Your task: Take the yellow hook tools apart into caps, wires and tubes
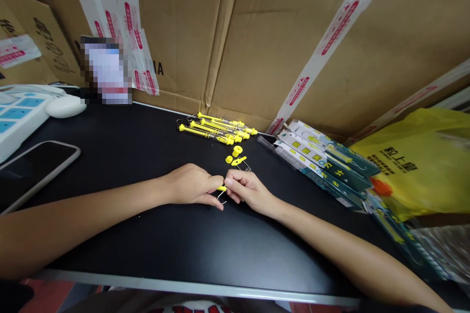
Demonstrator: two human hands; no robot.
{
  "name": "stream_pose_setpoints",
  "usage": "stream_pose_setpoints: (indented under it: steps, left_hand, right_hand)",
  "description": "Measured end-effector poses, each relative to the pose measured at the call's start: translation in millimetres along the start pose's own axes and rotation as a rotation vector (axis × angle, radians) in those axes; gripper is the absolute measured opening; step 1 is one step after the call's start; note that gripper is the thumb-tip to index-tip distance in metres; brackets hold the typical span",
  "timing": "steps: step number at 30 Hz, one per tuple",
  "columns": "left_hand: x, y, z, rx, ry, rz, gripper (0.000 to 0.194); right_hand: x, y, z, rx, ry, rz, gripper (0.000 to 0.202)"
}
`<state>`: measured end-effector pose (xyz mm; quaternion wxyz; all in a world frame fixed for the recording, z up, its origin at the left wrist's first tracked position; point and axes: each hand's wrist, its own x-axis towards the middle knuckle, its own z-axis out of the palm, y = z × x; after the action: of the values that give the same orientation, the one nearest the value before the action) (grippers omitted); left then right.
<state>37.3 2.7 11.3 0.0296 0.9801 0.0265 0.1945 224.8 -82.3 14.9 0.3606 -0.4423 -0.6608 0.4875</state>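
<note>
Over the middle of the black table (pixel 176 244), my left hand (pixel 193 186) and my right hand (pixel 246 187) meet at their fingertips. Between them is a small yellow piece (pixel 222 189) with a thin metal hook (pixel 221 199) hanging below it. Both hands are closed around this piece, and the fingers hide most of it. Just beyond my right hand lie a yellow ring-like cap (pixel 237 151), a smaller yellow cap (pixel 229 159) and a flat yellow part (pixel 239 161) beside thin metal wire. Farther back, several yellow spring scales (pixel 209 132) with hooks lie in a pile.
Several printed boxes (pixel 323 161) and a yellow bag (pixel 422 156) are on the right. A phone (pixel 36 171), a white power strip (pixel 22 117) and a white rounded object (pixel 66 106) sit at left. Cardboard boxes (pixel 286 24) stand behind; a blurred screen (pixel 108 71) leans there.
</note>
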Motion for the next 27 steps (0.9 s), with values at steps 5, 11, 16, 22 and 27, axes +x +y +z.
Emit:
stream_pose_setpoints:
  steps: [5,11,16,22,27]
  left_hand:
    - [1.9,1.2,-1.4,-0.045,-0.026,-0.046,0.049]
    - [1.6,5.1,-0.8,0.004,-0.021,-0.076,0.047]
    - [0.7,4.6,-0.8,0.049,0.003,-0.023,0.049]
    - [-0.7,3.9,3.3,0.158,-0.001,0.028,0.047]
    - [-1.1,4.1,5.1,0.249,-0.028,0.046,0.045]
  right_hand:
    - [1.2,0.1,2.9,-0.007,0.061,-0.001,0.038]
    - [1.1,1.5,3.0,-0.006,0.097,-0.009,0.037]
    - [2.0,-0.7,2.6,-0.01,0.061,-0.017,0.039]
    - [4.0,-1.8,-0.2,-0.022,-0.02,-0.02,0.038]
    - [3.1,-5.0,1.2,-0.08,-0.03,-0.023,0.037]
